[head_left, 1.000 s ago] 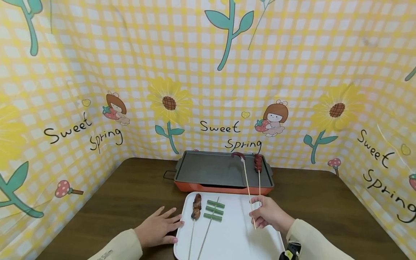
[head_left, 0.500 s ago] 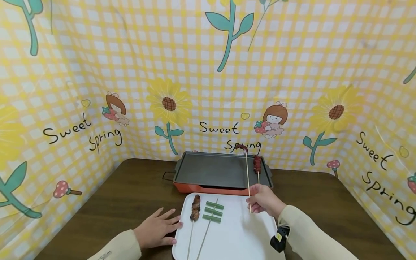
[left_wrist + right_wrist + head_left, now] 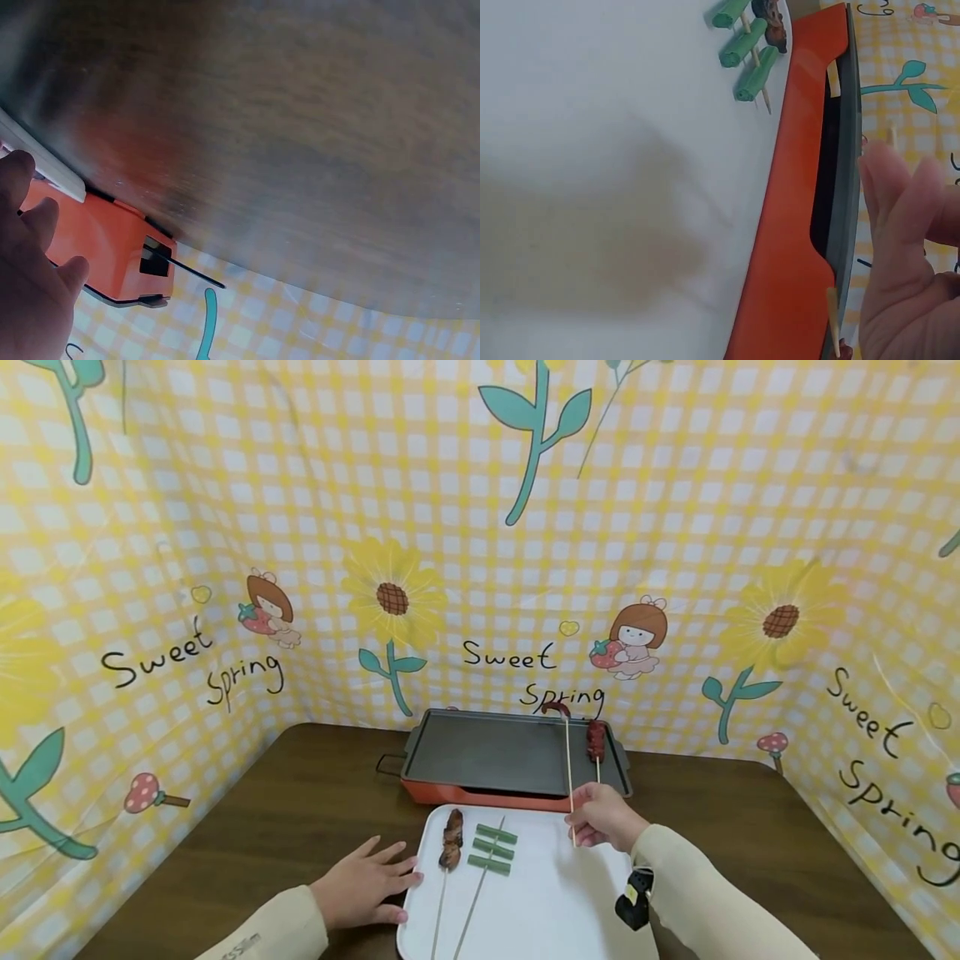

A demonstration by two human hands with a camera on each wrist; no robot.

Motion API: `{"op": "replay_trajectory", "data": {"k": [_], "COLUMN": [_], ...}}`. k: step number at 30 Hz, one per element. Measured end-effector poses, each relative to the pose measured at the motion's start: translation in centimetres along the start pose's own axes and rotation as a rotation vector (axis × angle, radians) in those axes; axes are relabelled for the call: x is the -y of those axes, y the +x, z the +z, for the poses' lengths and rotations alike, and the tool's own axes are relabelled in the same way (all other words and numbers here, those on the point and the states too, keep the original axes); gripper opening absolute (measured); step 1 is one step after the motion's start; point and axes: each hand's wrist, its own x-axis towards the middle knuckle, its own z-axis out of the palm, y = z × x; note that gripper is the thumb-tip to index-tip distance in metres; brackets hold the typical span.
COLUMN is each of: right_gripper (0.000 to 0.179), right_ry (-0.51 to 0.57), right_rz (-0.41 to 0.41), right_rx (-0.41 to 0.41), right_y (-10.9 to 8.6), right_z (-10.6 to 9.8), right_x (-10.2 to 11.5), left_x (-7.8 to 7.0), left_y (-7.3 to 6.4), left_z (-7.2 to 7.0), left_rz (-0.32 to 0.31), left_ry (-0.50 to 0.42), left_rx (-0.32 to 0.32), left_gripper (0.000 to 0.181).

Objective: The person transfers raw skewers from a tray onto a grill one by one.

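In the head view my right hand (image 3: 602, 817) pinches the lower stick of a skewer (image 3: 569, 760), raised near the griddle's front right. A curled dark red, tentacle-like piece tops it, overlapping the griddle's back edge. Just right of it, a red meat skewer (image 3: 596, 741) lies on the grey griddle (image 3: 487, 752). My left hand (image 3: 367, 885) has its fingers spread, fingertips right at the left rim of the white tray (image 3: 555, 910). On that tray lie a browned meat skewer (image 3: 452, 841) and a green vegetable skewer (image 3: 492, 850). The right wrist view shows the right hand's fingers (image 3: 900, 217) bent together.
The griddle has an orange base (image 3: 442, 792) and a wire handle (image 3: 388, 765) at its left. Behind the brown table (image 3: 300, 793) hangs a yellow checked cloth (image 3: 480, 568) with flower prints, enclosing the back and both sides.
My right hand has moved forward and slightly left from over the tray, carrying the skewer, which now stands more upright. The left hand stays put.
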Motion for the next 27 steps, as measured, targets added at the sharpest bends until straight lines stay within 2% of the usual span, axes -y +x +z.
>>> {"op": "replay_trajectory", "data": {"k": [6, 12, 20, 27], "right_gripper": [0.031, 0.028, 0.029, 0.028], "right_ry": [0.02, 0.008, 0.017, -0.018], "right_rz": [0.002, 0.015, 0.025, 0.047], "right_rx": [0.019, 0.009, 0.008, 0.025], "right_y": [0.4, 0.61, 0.82, 0.75], "right_z": [0.73, 0.57, 0.23, -0.11], "right_x": [-0.53, -0.49, -0.31, -0.66], "left_x": [-0.07, -0.06, -0.04, 0.0], "left_y": [-0.33, -0.1, 0.17, -0.06], "left_z": [0.14, -0.06, -0.3, -0.22], "left_rz": [0.005, 0.001, -0.04, -0.005], "left_ry": [0.002, 0.013, -0.033, -0.021], "left_rx": [-0.002, -0.01, 0.042, 0.014], "left_gripper": [0.058, 0.058, 0.056, 0.058]}}
